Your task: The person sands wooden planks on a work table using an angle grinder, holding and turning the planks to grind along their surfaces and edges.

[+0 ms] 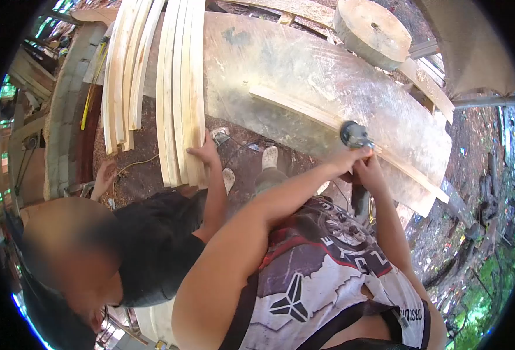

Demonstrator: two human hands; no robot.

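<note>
An angle grinder (356, 135) rests with its round disc end on a long, narrow wooden strip (298, 106). My left hand (352, 158) is closed around the front of the tool, just behind its head. Close against it, my right hand (369, 174) wraps the grinder's body, whose dark rear end points back toward my torso. The strip lies diagonally across a large, dusty sheet of plywood (263, 55). My fingers are partly hidden behind each other and the tool.
At my left a co-worker in a black shirt has one hand (206, 153) on a bundle of wooden strips (178, 87). More strips (126, 70) lie farther left, near a yellow tape measure (94, 87). A round wood slab (374, 32) sits at the sheet's far edge.
</note>
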